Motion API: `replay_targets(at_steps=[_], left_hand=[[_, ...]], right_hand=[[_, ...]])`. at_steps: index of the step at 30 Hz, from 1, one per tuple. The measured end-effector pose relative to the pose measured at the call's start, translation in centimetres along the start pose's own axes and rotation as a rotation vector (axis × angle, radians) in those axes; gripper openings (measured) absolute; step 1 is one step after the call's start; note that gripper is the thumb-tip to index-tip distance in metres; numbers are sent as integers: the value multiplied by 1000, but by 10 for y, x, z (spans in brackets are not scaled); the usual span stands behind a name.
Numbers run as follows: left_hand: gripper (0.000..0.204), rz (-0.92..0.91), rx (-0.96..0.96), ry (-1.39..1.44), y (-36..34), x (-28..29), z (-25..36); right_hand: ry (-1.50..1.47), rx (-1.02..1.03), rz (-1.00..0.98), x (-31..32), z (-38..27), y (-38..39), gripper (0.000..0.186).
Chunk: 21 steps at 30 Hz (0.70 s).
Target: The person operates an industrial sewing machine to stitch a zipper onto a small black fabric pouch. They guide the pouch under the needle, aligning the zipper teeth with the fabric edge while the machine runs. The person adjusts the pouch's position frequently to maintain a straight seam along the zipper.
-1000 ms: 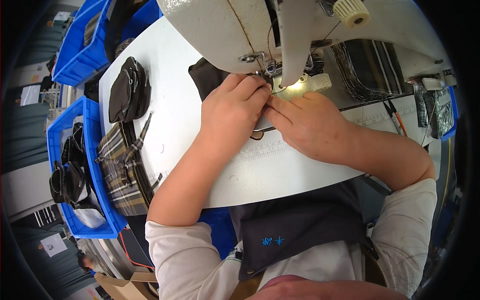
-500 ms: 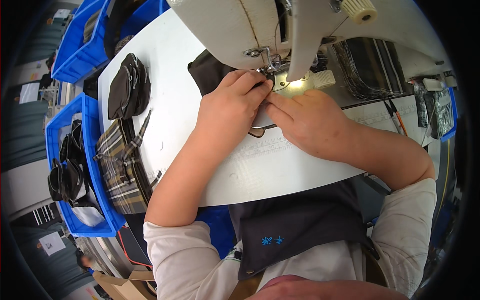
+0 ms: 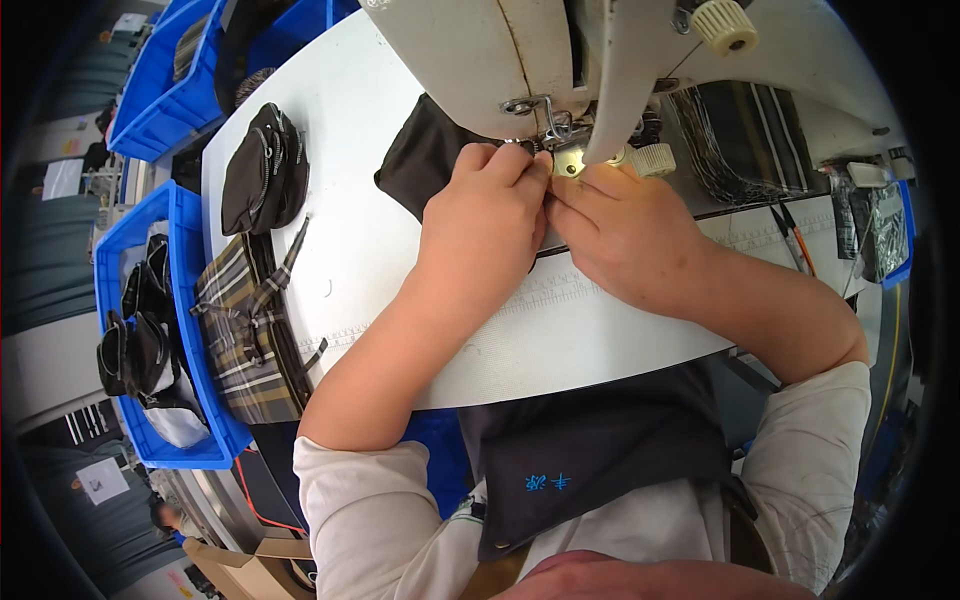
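A dark brown fabric piece (image 3: pixel 418 158) lies under the head of a white sewing machine (image 3: pixel 470 55), beside the lit metal needle plate (image 3: pixel 569 163). My left hand (image 3: pixel 487 215) is closed, its fingers bent and pinching the fabric's edge close to the presser foot (image 3: pixel 560 130). Against it, my right hand (image 3: pixel 630 240) is also closed, thumb and fingers drawn together on the same work just in front of the plate. My fingers hide the spot they grip and most of the seam. A dark edge of the work shows below, between my hands.
On the left of the white table (image 3: pixel 380 270) sit a dark zippered pouch (image 3: pixel 265 170) and plaid fabric pieces (image 3: pixel 250 335). Blue bins (image 3: pixel 185 330) stand beyond the table's left edge. To the right lie striped fabric pieces (image 3: pixel 745 140) and thread snips (image 3: pixel 795 238).
Both hands have shifted slightly right, and more of the dark fabric shows left of the machine head. The tan-edged bit beneath my left hand is now out of sight.
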State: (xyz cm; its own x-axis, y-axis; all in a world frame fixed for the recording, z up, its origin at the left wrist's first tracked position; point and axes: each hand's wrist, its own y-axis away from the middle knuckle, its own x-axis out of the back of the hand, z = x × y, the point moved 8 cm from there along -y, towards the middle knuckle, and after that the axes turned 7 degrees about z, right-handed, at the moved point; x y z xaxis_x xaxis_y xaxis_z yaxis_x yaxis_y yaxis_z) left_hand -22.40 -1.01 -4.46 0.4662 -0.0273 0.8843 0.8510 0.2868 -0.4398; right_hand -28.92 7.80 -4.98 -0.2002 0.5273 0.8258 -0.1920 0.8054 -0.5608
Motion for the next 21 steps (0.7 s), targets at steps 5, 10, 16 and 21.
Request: replay_targets(at_steps=[5,10,16,21], left_hand=[[33,-2,161,407,-3,8,-29],[33,-71,301,586,-1,4,-43],[37,-108,-90,337,-9,11,-33],[42,-169,-25,487,-9,8,-34]], right_hand=[[-66,8,50,-1,-2,0,36],[-224,50,19,-5,-10,-1,39],[-250,53,-41,-6,-9,-2,31],[-248,59,-15,-4,-7,-1,29]])
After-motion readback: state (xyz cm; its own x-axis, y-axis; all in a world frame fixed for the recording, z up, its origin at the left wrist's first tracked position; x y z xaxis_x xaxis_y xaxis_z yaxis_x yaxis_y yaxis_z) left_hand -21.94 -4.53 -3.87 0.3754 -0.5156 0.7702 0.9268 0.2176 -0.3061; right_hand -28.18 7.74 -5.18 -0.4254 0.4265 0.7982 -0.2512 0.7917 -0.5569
